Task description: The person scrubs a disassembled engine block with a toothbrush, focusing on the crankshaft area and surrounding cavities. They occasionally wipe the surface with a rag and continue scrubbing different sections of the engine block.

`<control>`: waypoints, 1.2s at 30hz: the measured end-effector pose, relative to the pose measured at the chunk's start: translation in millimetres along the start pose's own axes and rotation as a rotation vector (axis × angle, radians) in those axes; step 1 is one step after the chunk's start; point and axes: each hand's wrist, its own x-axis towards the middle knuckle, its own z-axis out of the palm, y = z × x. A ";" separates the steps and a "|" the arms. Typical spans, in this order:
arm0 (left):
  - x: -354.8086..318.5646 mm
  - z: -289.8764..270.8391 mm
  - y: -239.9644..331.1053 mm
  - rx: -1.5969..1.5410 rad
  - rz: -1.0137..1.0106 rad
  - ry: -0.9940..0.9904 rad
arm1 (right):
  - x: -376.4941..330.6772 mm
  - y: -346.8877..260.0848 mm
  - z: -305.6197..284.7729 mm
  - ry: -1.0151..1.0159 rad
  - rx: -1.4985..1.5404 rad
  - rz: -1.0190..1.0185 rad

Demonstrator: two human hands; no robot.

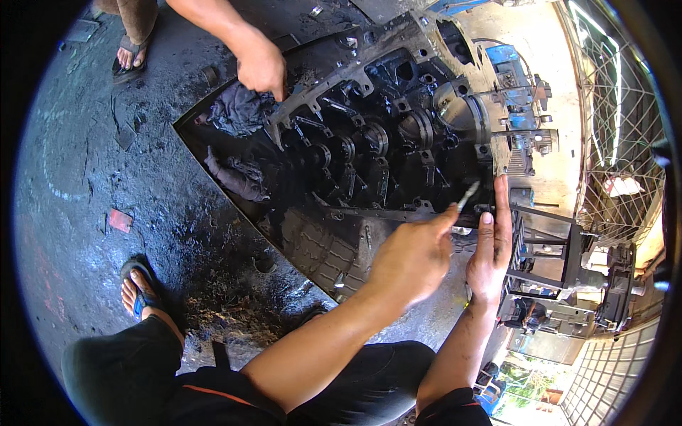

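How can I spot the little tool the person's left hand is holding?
Find the big, dark engine block. At its lower right corner, look for the person's left hand. The thin tool pokes out of it, its pale tip standing out against the blackened block.

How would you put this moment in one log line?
left hand: grips slim tool | right hand: at engine block edge | other person's hand: at block's opposite end | rags: in tray

I see L hand (415,254) w/ small pale-tipped tool (469,194) over engine block (383,142), R hand (490,248) against its edge; co-worker's hand (261,67) at opp. end, nr dark rags (238,110).
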 end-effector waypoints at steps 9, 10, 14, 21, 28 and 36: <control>18.3 -11.6 -4.9 -0.101 -0.070 -0.064 | 7.5 -16.3 4.4 0.004 -0.074 0.139; 19.2 -14.3 -8.1 -0.090 -0.095 -0.068 | 8.1 -17.1 6.4 -0.007 -0.125 0.121; 15.5 -7.7 1.5 -0.170 0.074 -0.024 | 8.8 -19.9 6.3 -0.018 -0.162 0.184; 3.8 -24.3 12.7 -0.192 -0.091 -0.149 | 0.2 -10.9 7.8 0.117 0.375 0.405; 2.0 -46.8 9.5 -0.027 -0.180 -0.274 | 0.3 -1.6 6.4 0.155 0.399 0.389; 9.2 -64.7 23.0 0.347 -0.070 -0.335 | 4.2 7.1 -2.3 0.009 -0.365 -0.142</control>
